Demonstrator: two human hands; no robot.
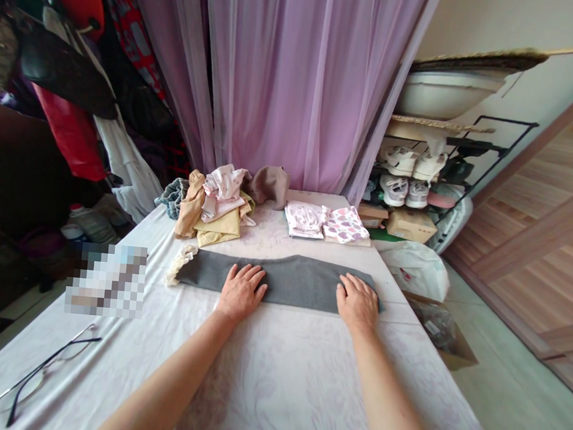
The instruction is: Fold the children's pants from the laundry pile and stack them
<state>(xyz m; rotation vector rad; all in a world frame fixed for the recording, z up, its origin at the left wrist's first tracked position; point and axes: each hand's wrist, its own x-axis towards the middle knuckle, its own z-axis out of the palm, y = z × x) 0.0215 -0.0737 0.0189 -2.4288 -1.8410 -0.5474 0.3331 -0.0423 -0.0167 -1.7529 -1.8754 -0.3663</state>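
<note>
Here we go, left hand point(242, 293) and right hand point(357, 305) spread flat, pressing down on a folded grey cloth point(300, 283); it runs crosswise beneath both palms, lying on a pale bedsheet point(270, 401); ruffled cream trim point(182, 264) sticks out beyond the left hand.

The view comes from a camera worn on the person's head, facing forward and down. It looks from close above the left hand point(242, 293) and right hand point(357, 305), across a pale patterned sheet point(281, 388) toward a lilac curtain point(303, 76).
</note>
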